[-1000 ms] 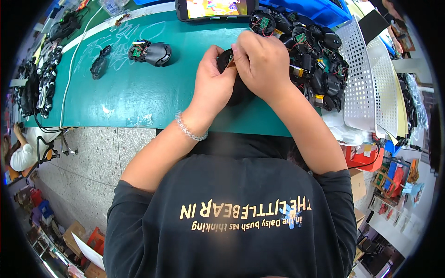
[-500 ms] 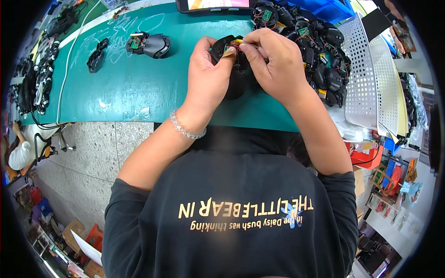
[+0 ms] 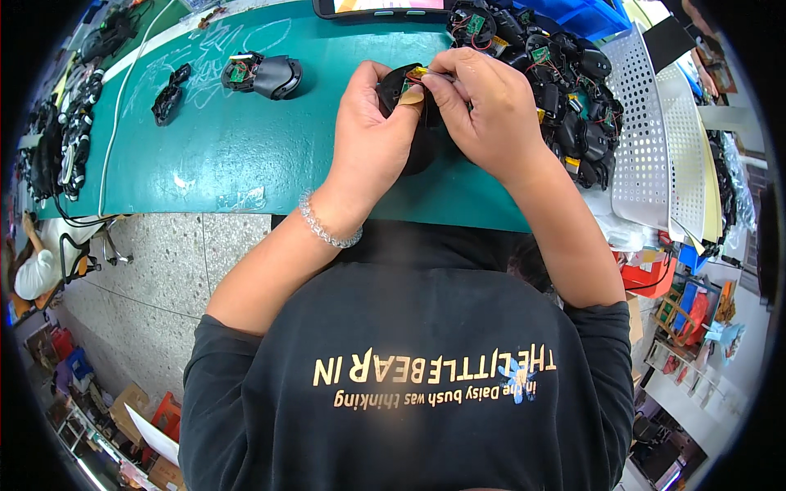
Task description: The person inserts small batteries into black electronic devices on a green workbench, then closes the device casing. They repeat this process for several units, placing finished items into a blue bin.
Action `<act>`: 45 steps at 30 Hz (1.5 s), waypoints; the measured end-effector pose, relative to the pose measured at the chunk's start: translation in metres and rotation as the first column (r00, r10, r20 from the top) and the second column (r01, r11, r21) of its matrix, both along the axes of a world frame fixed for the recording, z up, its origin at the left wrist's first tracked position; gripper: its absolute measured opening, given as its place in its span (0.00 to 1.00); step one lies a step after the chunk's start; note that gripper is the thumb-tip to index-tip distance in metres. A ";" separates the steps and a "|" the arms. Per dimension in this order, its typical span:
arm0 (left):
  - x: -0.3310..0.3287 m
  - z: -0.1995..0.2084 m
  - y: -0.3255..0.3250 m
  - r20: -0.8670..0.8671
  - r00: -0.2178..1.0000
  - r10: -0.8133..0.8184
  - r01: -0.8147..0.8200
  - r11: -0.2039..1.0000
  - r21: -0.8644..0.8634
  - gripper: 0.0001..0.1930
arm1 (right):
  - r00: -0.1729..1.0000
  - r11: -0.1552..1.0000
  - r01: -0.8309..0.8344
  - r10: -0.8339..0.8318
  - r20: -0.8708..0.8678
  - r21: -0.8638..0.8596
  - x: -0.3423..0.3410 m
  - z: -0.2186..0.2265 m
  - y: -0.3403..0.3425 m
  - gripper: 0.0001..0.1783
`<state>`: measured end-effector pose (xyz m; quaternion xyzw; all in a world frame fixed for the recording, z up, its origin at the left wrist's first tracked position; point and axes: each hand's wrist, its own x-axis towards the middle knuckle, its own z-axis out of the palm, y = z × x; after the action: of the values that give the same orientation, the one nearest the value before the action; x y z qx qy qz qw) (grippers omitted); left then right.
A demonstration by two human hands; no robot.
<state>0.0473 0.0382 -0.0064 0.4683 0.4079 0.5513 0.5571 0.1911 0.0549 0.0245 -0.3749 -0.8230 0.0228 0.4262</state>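
My left hand (image 3: 372,131) grips an opened black electronic housing (image 3: 393,86) above the green mat, its thumb pressing at the inside. A tan covering (image 3: 411,96) wraps that thumb's tip. Inside the housing's upper edge show a small yellow part (image 3: 419,73) and thin red wires. My right hand (image 3: 483,98) is closed in a pinch beside the yellow part. A thin grey tool (image 3: 446,77) shows between its fingers; its kind is not clear. Below both hands a dark rounded part (image 3: 420,151) hangs or lies in shadow, partly hidden.
Left on the green mat (image 3: 205,155) lie another opened black unit with a circuit board (image 3: 262,75) and a small black part (image 3: 169,94). Several similar units are heaped (image 3: 573,106) at right, beside a white perforated basket (image 3: 639,131). A blue bin (image 3: 581,18) and a lit screen (image 3: 381,8) stand behind.
Both hands stay at the housing. The housing has turned slightly in my left hand, and my left thumb has shifted a little to the right. The green board inside now shows less.
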 end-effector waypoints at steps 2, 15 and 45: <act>0.000 0.001 0.000 -0.001 1.000 -0.003 0.003 1.000 0.000 0.09 | 1.000 1.000 0.007 -0.007 0.012 0.004 0.000 0.000 0.000 0.07; -0.001 -0.001 0.001 -0.068 0.998 -0.002 0.005 0.999 0.048 0.09 | 0.998 1.000 0.028 -0.028 0.048 -0.004 0.000 -0.002 -0.001 0.07; -0.029 0.020 0.007 0.242 0.890 -0.386 0.445 0.851 -0.279 0.13 | 0.978 0.831 -0.116 0.190 0.082 -0.543 0.011 0.036 0.005 0.06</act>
<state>0.0182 0.0449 0.0136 0.3958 0.3311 0.3814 0.7670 0.2017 0.0599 0.0608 -0.4125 -0.8375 0.2606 0.2458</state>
